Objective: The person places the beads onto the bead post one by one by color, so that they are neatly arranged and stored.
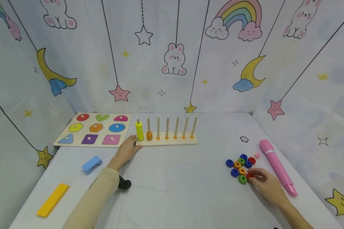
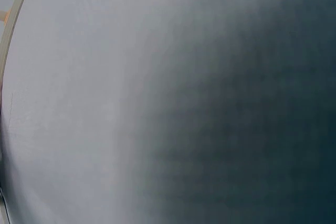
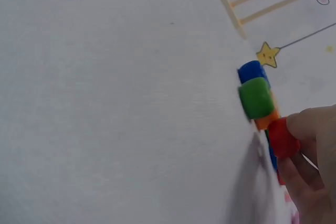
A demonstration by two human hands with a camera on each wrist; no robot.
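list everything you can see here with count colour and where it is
peg board: 1, pale wood with seven upright pegs, middle of the table at the back
yellow rings: a stack, yellow, on the leftmost peg
orange ring: 1, orange, on the second peg
loose rings: about nine; blue, orange, green, red; clustered on the right
red ring: 1, red, pinched in the right fingers
shape puzzle: 1, wood with nine coloured shapes, back left
arch block: 1, light blue, front left
flat bar: 1, yellow, front left corner
pink marker: 1, pink, far right
left hand: rests against the peg board's left end
right hand: pinches the red ring
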